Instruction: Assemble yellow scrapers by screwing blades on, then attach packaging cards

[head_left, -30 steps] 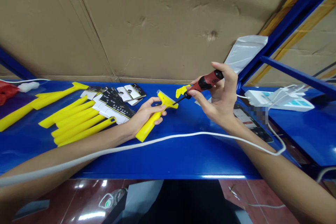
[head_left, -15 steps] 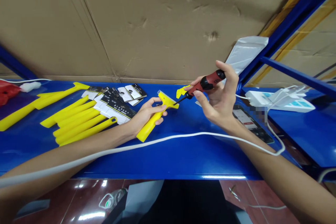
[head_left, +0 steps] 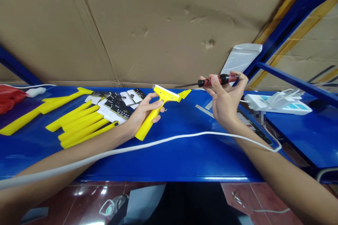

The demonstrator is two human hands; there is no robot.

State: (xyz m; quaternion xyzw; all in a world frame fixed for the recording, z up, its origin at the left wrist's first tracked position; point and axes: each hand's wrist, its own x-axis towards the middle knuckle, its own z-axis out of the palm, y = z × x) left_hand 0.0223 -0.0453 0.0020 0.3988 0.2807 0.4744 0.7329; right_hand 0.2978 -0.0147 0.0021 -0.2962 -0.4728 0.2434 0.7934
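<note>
My left hand (head_left: 148,110) is closed around the handle of a yellow scraper (head_left: 146,123), tilted with its wide head up and to the right. A pale strip runs along the head's top edge. My right hand (head_left: 224,96) grips a red and black screwdriver (head_left: 221,79), its shaft pointing left, apart from the scraper. Behind the scraper's head lie small yellow pieces (head_left: 185,95). Thin metal strips (head_left: 204,110) rest on the table left of my right hand.
Yellow handles (head_left: 81,121) and black-and-white cards (head_left: 116,104) lie on the blue table (head_left: 179,158) at left. A white cable (head_left: 169,139) crosses in front of both arms. At right are a power strip (head_left: 280,103) and a phone (head_left: 253,126). Cardboard (head_left: 158,24) stands behind.
The screwdriver's tip has come away from the scraper's head. My right hand has turned, laying the screwdriver nearly level. The scraper has shifted slightly left, its head tilted differently.
</note>
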